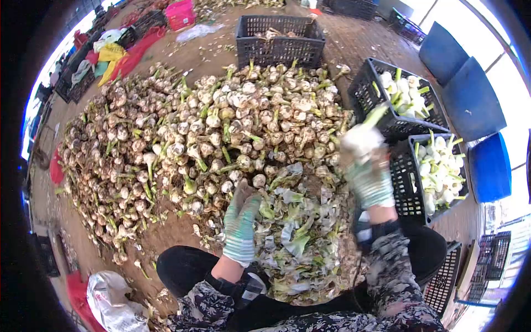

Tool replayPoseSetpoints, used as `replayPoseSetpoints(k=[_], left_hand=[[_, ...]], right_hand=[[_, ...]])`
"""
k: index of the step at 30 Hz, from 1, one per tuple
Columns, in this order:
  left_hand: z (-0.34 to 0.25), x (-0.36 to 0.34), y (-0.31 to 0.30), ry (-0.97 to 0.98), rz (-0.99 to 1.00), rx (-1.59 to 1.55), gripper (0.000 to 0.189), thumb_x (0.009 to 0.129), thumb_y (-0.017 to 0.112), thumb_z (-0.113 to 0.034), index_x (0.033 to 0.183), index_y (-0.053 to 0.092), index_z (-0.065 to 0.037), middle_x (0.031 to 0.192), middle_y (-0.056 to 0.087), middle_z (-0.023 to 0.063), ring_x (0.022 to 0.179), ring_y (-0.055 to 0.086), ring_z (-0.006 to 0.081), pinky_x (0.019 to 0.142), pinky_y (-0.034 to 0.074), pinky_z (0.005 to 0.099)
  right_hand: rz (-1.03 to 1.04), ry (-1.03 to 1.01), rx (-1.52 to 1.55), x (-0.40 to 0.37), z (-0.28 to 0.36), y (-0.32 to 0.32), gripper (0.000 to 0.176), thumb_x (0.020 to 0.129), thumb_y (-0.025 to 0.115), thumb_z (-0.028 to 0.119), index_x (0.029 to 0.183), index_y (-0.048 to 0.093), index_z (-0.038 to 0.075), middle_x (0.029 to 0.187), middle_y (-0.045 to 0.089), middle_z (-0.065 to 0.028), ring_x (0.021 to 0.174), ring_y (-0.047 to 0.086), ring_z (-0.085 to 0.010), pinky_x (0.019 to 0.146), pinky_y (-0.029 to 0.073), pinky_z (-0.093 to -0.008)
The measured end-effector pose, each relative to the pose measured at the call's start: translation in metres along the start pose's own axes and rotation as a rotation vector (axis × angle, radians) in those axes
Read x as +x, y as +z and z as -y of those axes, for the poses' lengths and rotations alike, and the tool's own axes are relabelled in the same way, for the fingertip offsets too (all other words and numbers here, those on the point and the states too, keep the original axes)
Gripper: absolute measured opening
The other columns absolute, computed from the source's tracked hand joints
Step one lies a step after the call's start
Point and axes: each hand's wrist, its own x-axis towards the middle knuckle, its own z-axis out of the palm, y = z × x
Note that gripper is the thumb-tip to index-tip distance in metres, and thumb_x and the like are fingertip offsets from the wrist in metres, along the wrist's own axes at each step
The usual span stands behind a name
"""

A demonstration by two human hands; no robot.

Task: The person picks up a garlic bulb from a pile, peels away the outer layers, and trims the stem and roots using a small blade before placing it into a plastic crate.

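A big heap of dirty garlic bulbs with green stalks [210, 127] covers the ground in front of me. My left hand [241, 217], in a green-and-white knit glove, reaches to the near edge of the heap with its fingers apart and nothing in it. My right hand [366, 166], gloved the same way and blurred by motion, is raised beside the black crates and grips a peeled white garlic bulb [360, 135] whose green stalk points up. A pile of stripped skins and leaves [301, 243] lies between my knees.
Two black crates [412, 193] [365, 91] at the right hold peeled white bulbs. Another black crate [279, 50] stands behind the heap. Blue barrels [470, 99] are at the far right. A white bag [113, 301] lies by my left knee, and coloured sacks [119, 55] at the far left.
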Motion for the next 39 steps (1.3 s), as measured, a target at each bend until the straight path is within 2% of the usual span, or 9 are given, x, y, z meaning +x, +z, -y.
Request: replayPoseSetpoints(k=[3, 8, 14, 15, 20, 27, 31, 37, 39], left_hand=[[0.007, 0.007, -0.005, -0.127, -0.042, 0.019, 0.047, 0.083, 0.056, -0.006, 0.126, 0.039, 0.001, 0.116, 0.049, 0.0083, 0.102, 0.05, 0.0161, 0.09, 0.038, 0.0248], [0.012, 0.018, 0.001, -0.158, -0.042, 0.155, 0.047, 0.082, 0.057, -0.005, 0.124, 0.04, 0.005, 0.114, 0.052, 0.0087, 0.102, 0.049, 0.0141, 0.089, 0.039, 0.0256], [0.022, 0.029, -0.006, -0.174, 0.023, 0.242, 0.039, 0.082, 0.054, -0.002, 0.12, 0.046, 0.001, 0.11, 0.055, 0.0074, 0.098, 0.053, 0.0147, 0.086, 0.043, 0.0275], [0.02, 0.032, -0.004, -0.168, 0.017, 0.24, 0.039, 0.082, 0.054, -0.002, 0.12, 0.046, 0.001, 0.11, 0.055, 0.0074, 0.098, 0.053, 0.0147, 0.086, 0.043, 0.0275], [0.015, 0.038, -0.009, -0.118, 0.032, 0.233, 0.042, 0.082, 0.052, -0.002, 0.123, 0.044, 0.001, 0.105, 0.056, 0.0065, 0.092, 0.052, 0.0128, 0.08, 0.044, 0.0253], [0.028, 0.045, -0.037, -0.105, 0.346, -0.115, 0.046, 0.089, 0.047, -0.025, 0.126, 0.039, 0.001, 0.12, 0.049, 0.0088, 0.106, 0.05, 0.0178, 0.095, 0.035, 0.027], [-0.019, 0.007, -0.02, -0.28, 0.402, -0.087, 0.048, 0.085, 0.054, -0.028, 0.124, 0.043, -0.001, 0.112, 0.054, 0.008, 0.1, 0.051, 0.0158, 0.091, 0.038, 0.0283], [-0.039, -0.02, -0.022, -0.286, 0.45, -0.212, 0.045, 0.083, 0.059, -0.015, 0.121, 0.044, 0.002, 0.11, 0.054, 0.0066, 0.099, 0.051, 0.0129, 0.085, 0.043, 0.0258], [-0.04, -0.027, -0.02, -0.116, 0.349, -0.104, 0.045, 0.082, 0.061, -0.013, 0.121, 0.044, 0.002, 0.112, 0.053, 0.0081, 0.101, 0.051, 0.0134, 0.087, 0.042, 0.0264]], right_hand=[[0.134, -0.067, -0.716, 0.041, 0.042, -0.035, 0.031, 0.079, 0.059, 0.016, 0.106, 0.05, 0.002, 0.102, 0.055, -0.0078, 0.083, 0.054, -0.0166, 0.073, 0.047, -0.0284], [-0.912, 0.274, -1.68, 0.13, -0.011, -0.15, 0.039, 0.084, 0.052, 0.039, 0.098, 0.053, 0.003, 0.085, 0.06, -0.0078, 0.069, 0.058, -0.0209, 0.061, 0.049, -0.034], [-1.011, 0.476, -1.089, 0.208, -0.078, -0.186, 0.054, 0.078, 0.055, 0.049, 0.113, 0.051, 0.009, 0.097, 0.057, -0.0097, 0.077, 0.055, -0.0219, 0.062, 0.047, -0.0381], [-0.916, 0.131, -1.015, 0.247, -0.09, -0.311, 0.039, 0.081, 0.055, 0.036, 0.106, 0.054, 0.006, 0.093, 0.059, -0.0082, 0.068, 0.058, -0.0195, 0.058, 0.046, -0.0379], [-0.645, 0.126, -0.585, 0.145, -0.079, -0.158, 0.023, 0.085, 0.047, 0.014, 0.106, 0.051, 0.006, 0.087, 0.057, -0.0071, 0.072, 0.057, -0.0228, 0.06, 0.046, -0.0417], [0.706, -0.217, -2.366, 0.014, -0.068, 0.006, 0.04, 0.068, 0.067, 0.021, 0.104, 0.059, 0.007, 0.08, 0.061, -0.0152, 0.071, 0.059, -0.0291, 0.065, 0.045, -0.0408], [0.815, -0.47, -2.577, -0.017, -0.074, 0.059, 0.041, 0.061, 0.068, 0.024, 0.099, 0.06, 0.012, 0.076, 0.061, -0.0089, 0.071, 0.057, -0.0304, 0.064, 0.043, -0.042], [0.321, -0.647, -2.001, -0.053, -0.11, 0.035, 0.035, 0.066, 0.069, 0.011, 0.099, 0.059, 0.009, 0.085, 0.062, -0.0098, 0.083, 0.06, -0.0248, 0.071, 0.047, -0.0366], [-0.3, 0.125, -0.461, -0.065, -0.118, 0.013, 0.026, 0.074, 0.068, 0.016, 0.097, 0.058, 0.01, 0.09, 0.061, -0.0052, 0.087, 0.059, -0.0202, 0.074, 0.049, -0.0378]])
